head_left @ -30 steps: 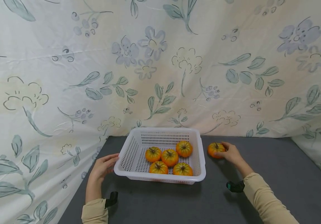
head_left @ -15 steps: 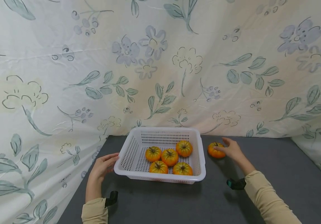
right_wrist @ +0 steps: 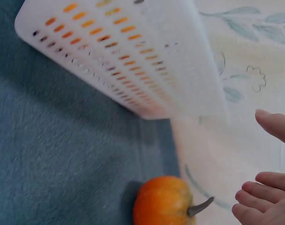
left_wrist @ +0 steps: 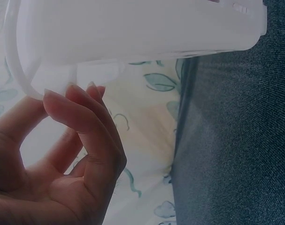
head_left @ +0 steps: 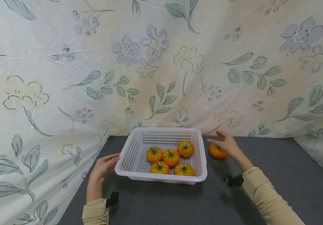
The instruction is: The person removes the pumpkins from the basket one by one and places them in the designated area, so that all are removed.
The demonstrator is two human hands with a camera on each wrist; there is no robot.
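Note:
A white perforated plastic basket [head_left: 131, 175] holds several small orange pumpkins, among them a middle pumpkin [head_left: 171, 158]. At its left end my left hand [head_left: 102, 168] grips the rim, and the left wrist view shows curled fingers [left_wrist: 81, 117] and thumb meeting at the basket's edge [left_wrist: 20, 70]. One pumpkin [head_left: 217, 152] stands on the table to the right of the basket, partly hidden in the head view. Over it my right hand [head_left: 227, 144] hovers with thumb and fingers spread, holding nothing. A gap separates that hand from the pumpkin's stem [right_wrist: 201, 206] in the right wrist view.
The table has a dark grey cloth top [head_left: 161, 203]. Behind it and along the left hangs a pale curtain [head_left: 156, 62] printed with flowers and leaves. The basket's right wall [right_wrist: 109, 61] stands close beside the loose pumpkin.
My right hand has let go of the loose pumpkin and risen up and slightly left, its fingers spreading. The pumpkin stays on the table. My left hand and the basket have not moved.

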